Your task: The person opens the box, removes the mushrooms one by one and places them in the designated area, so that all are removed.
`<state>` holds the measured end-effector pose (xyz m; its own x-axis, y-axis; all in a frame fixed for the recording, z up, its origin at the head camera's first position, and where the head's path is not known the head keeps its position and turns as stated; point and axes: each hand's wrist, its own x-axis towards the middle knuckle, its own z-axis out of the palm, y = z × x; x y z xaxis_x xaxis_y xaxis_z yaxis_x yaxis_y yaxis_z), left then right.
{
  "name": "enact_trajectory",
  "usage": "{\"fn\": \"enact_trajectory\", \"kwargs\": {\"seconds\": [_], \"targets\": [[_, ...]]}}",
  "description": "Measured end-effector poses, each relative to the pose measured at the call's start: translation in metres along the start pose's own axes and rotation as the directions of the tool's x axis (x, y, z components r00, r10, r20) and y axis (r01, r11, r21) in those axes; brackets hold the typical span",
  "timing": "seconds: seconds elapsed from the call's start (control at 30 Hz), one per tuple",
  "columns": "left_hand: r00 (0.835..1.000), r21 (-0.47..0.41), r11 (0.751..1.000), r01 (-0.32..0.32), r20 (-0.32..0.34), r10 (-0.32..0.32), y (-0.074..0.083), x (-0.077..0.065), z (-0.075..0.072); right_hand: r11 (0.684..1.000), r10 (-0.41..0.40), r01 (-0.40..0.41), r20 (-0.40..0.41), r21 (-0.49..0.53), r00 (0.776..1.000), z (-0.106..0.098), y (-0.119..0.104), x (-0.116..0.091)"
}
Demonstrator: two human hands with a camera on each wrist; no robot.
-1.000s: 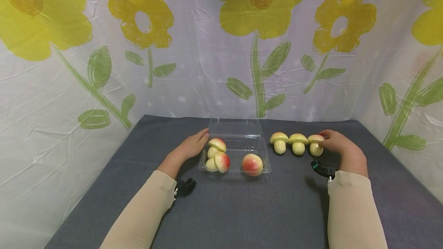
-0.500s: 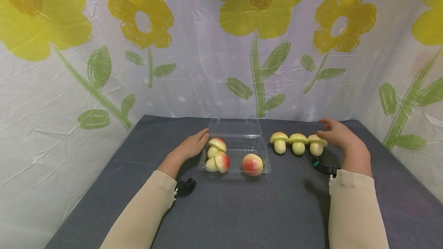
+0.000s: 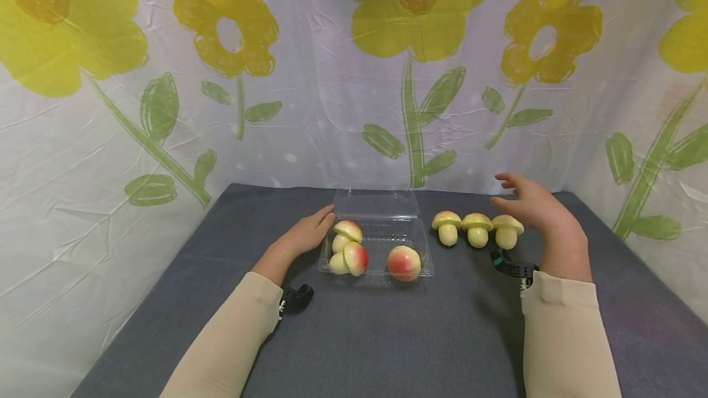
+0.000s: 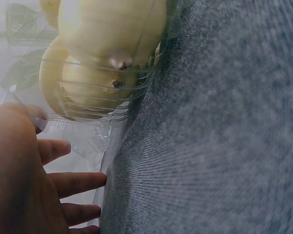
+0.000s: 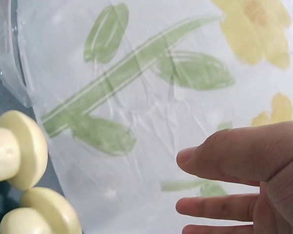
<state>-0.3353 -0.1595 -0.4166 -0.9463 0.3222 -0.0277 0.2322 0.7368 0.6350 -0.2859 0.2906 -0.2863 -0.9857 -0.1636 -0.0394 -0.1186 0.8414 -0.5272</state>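
Note:
My left hand (image 3: 306, 232) rests at the left side of a clear plastic clamshell box (image 3: 378, 235), its lid tipped back. Its fingers (image 4: 78, 184) spread fairly straight along the box's outside, the thumb near the rim. Two toy mushrooms, one (image 3: 355, 259) in front of the other (image 3: 346, 233), lie in the box's left part. At its right sits another red-and-cream piece (image 3: 404, 263), only its rounded cap showing. My right hand (image 3: 533, 204) hovers with nothing in it, fingers apart, above and behind the rightmost of three mushrooms (image 3: 506, 232) standing in a row on the table.
The other two mushrooms, the middle one (image 3: 477, 230) and the left one (image 3: 447, 229), stand just right of the box. A dark cloth covers the table (image 3: 387, 343). Behind it hangs a flower-printed curtain (image 3: 315, 109).
My right hand has let go of the rightmost mushroom, then risen and moved back from it. That mushroom stays in the row. My left hand and the box have not moved.

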Motion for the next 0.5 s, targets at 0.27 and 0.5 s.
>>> {"fn": "enact_trajectory", "kwargs": {"seconds": [0.27, 0.5], "targets": [[1.0, 0.005, 1.0, -0.009, -0.005, 0.009, -0.002, 0.002, 0.001, 0.996, -0.082, 0.082, -0.013, -0.026, 0.997, 0.003, -0.018, 0.0], [1.0, -0.001, 1.0, 0.003, 0.001, -0.003, 0.0, 0.001, 0.0, 0.99, -0.135, 0.136, 0.015, -0.034, 0.991, 0.012, -0.037, 0.0]]}}
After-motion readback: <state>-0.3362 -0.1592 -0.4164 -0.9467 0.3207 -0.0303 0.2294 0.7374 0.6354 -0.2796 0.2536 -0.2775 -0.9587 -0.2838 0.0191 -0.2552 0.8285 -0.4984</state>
